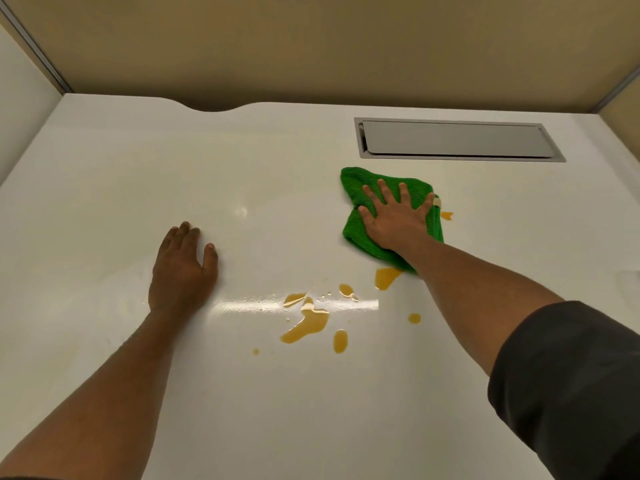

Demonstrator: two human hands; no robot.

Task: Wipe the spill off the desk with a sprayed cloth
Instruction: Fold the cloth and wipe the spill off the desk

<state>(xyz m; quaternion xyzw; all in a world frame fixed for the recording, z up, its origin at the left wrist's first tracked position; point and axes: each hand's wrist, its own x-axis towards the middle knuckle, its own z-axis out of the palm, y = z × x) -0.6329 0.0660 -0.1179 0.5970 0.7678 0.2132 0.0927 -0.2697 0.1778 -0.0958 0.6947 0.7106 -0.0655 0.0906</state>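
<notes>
One cloth [356, 192], green, ribbed weave, folded into a rough rectangle; long axis runs from the far left corner toward the near right, where its near end passes under the wrist; lies flat on the desk [104, 202], right of centre, just in front of the cable hatch [457, 139]; small pale tag at its right edge; right hand [394, 220] spread flat on top of it, palm down, fingers splayed wide and pointing away from the person, pressing rather than gripping; dark sleeve [568, 382] pushed up above the elbow on that arm

One left hand [181, 268], palm down on bare desk well left of the cloth, fingers loosely together and slightly curled, thumb out to the right, holding nothing

Several patches of spill [306, 325], amber-orange liquid; largest an irregular streak near the desk centre, between the two forearms; smaller drops around it; one patch touching the cloth's near edge; one small spot just beside the cloth's right edge

One desk, white, glossy, with light glare across the spill; beige partition [311, 46] behind
</notes>
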